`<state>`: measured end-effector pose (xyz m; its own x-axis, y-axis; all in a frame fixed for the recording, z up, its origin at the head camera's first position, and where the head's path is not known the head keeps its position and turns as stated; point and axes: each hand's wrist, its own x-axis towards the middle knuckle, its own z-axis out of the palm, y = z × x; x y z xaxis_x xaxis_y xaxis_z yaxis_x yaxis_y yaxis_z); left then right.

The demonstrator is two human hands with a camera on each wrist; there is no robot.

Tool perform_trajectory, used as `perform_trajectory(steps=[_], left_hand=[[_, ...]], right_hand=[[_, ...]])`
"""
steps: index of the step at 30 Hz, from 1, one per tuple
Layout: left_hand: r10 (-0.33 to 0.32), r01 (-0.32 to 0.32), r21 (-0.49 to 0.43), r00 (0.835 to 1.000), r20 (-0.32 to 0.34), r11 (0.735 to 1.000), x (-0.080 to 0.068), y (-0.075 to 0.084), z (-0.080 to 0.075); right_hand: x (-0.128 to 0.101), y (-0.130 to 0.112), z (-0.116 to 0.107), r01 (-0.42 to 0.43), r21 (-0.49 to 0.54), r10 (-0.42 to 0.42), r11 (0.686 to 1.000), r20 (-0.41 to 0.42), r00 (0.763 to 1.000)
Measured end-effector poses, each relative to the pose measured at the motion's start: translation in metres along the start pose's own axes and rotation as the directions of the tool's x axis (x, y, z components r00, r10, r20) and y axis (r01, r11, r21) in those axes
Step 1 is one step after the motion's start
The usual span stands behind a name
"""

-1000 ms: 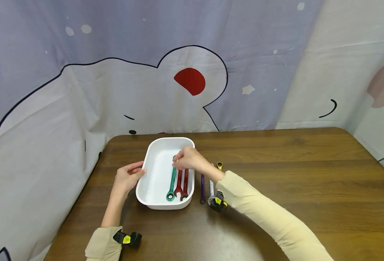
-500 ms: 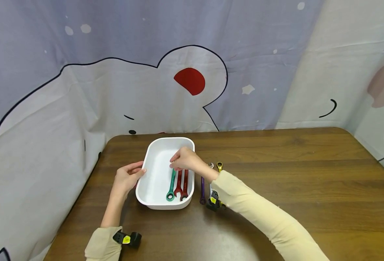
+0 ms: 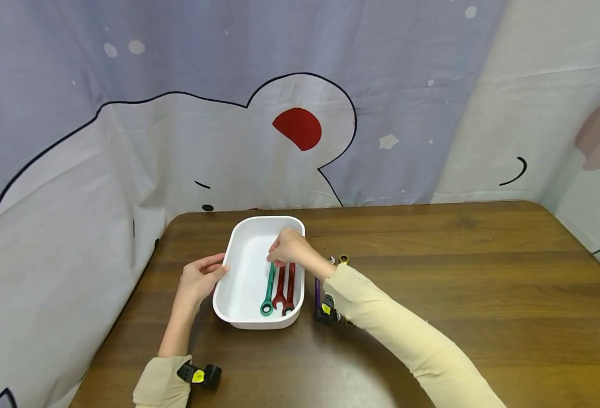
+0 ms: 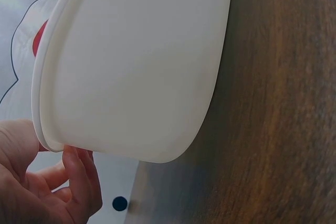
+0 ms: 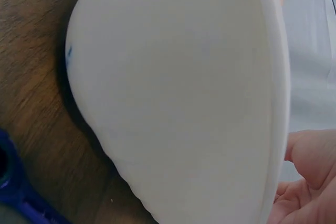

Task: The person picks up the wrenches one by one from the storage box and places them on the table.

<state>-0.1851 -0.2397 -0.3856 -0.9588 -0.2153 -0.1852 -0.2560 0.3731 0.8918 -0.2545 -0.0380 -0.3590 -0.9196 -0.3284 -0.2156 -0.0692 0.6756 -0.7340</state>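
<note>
A white tray [image 3: 220, 300] stands at the left half of the table, with a green wrench [image 3: 269, 289] and two red wrenches [image 3: 279, 292] lying side by side inside. My left hand [image 3: 198, 280] grips the tray's left rim, thumb on top; its fingers [image 4: 79, 177] show against the outer wall in the left wrist view. Inside the tray, my right hand [image 3: 291, 249] is bent over the upper ends of the wrenches and hides them. Its fingertips are at the green wrench's upper end; I cannot tell whether they pinch it.
Right of the tray lies a purple wrench [image 3: 317, 290], its ring end large in the right wrist view. A yellow wrench [image 3: 343, 259] and a silver wrench [image 3: 332, 260] lie partly hidden under my right forearm. A printed curtain [image 3: 402, 113] hangs behind the table [image 3: 458, 272].
My right hand has shifted slightly left over the green wrench's upper end, and the right forearm has come left too. The green wrench's lower end and my left hand have stayed put.
</note>
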Motion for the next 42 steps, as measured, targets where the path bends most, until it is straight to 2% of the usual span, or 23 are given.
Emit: perform_trajectory(steps=[7, 20, 33, 42], left_hand=[[0.007, -0.007, 0.001, 1.000, -0.010, 1.000, -0.001, 0.000, 0.001], [0.016, -0.016, 0.015, 1.000, -0.019, 1.000, -0.001, 0.001, 0.001], [0.006, -0.006, 0.010, 1.000, -0.020, 1.000, 0.001, 0.000, 0.002], [0.008, -0.008, 0.004, 1.000, -0.017, 1.000, 0.002, -0.001, 0.001]], right_hand=[[0.008, 0.001, 0.002, -0.018, -0.037, 0.017, 0.999, -0.031, 0.999], [0.012, 0.000, 0.007, 0.014, -0.125, -0.021, 0.992, -0.053, 0.998], [0.014, 0.001, 0.016, 0.047, -0.322, -0.088, 0.946, -0.112, 0.990], [0.015, 0.005, 0.021, 0.089, -0.328, -0.149, 0.940, -0.162, 0.975]])
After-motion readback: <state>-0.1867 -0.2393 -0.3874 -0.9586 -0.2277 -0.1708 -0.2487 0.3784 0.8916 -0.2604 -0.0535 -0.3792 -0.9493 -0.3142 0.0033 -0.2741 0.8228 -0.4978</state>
